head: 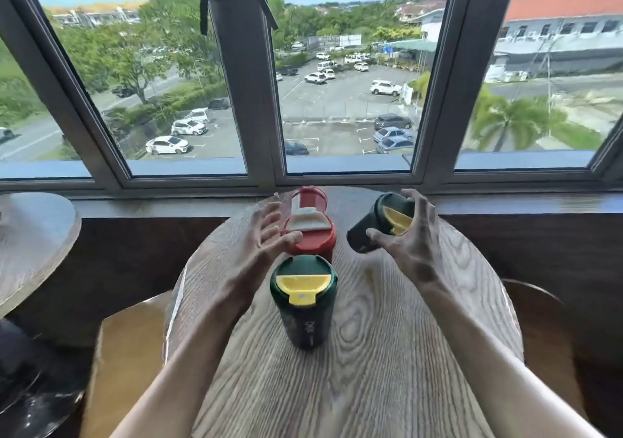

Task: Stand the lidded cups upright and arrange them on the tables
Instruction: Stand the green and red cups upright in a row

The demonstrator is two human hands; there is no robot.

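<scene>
On the round wooden table (387, 353) a dark green cup with a yellow lid flap (303, 302) stands upright near the middle. Behind it stands a red cup with a white lid flap (312, 232). My left hand (266, 238) is at the red cup's left side, fingers spread, thumb touching its lid rim. My right hand (409, 238) grips a second dark green cup with a yellow lid flap (377, 225), which is tilted, its lid toward me and to the right, above the table's far right part.
A window sill and large window run along the table's far edge. Another round wooden table (33, 232) is at the left. A light wooden chair (131, 353) sits at the near left, a darker seat (536, 319) at the right.
</scene>
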